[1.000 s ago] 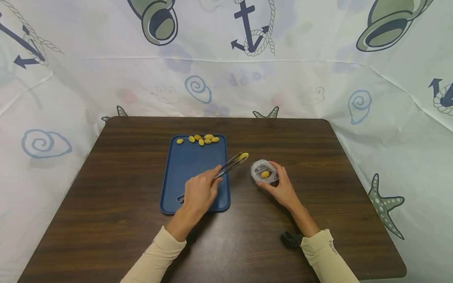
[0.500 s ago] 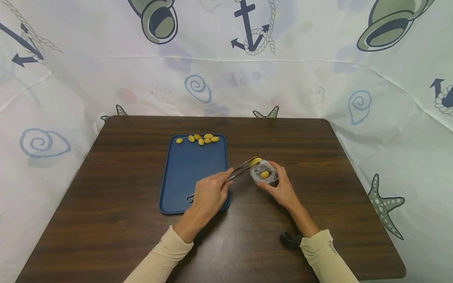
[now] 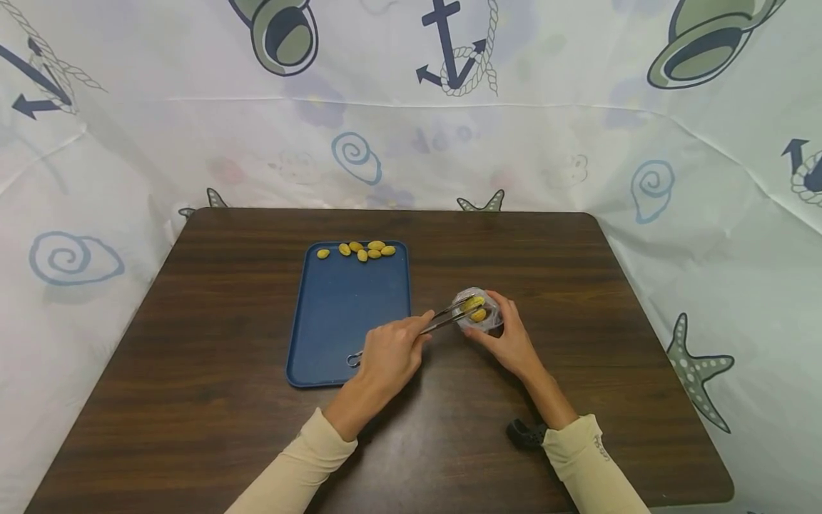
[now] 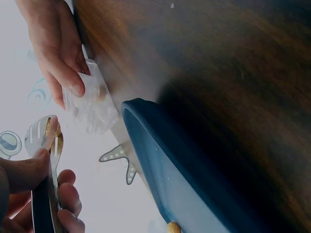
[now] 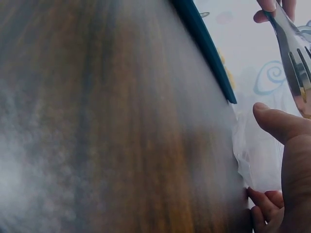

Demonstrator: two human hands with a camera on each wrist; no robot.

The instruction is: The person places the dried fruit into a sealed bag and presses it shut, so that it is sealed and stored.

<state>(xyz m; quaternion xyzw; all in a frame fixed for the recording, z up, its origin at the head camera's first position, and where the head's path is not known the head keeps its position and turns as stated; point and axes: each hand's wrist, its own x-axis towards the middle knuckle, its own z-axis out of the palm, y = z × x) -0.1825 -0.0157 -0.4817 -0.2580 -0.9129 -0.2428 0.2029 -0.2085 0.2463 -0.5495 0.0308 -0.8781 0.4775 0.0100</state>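
My left hand (image 3: 390,355) grips metal tongs (image 3: 442,323), whose slotted tips hold a yellow oval piece (image 3: 474,303) over the mouth of a clear plastic bag (image 3: 459,300). Another yellow piece (image 3: 479,315) lies inside that bag. Thumb and fingers of my right hand (image 3: 514,345) hold the bag by its right side. In the left wrist view the tongs (image 4: 54,160) are beside the bag (image 4: 92,109), above its opening. The right wrist view shows the bag (image 5: 262,158) between the right thumb and fingers.
A blue tray (image 3: 347,314) lies left of the bag, partly under my left hand and the tongs' rear loop. Several yellow pieces (image 3: 362,255) sit along its far edge. A dark band (image 3: 526,434) is at my right wrist. A patterned cloth (image 3: 411,157) hangs behind the table (image 3: 193,343).
My left hand has moved right, carrying the tongs and the gripped piece from beyond the tray's right edge to over the bag. My right hand has stayed nearly still around the bag.
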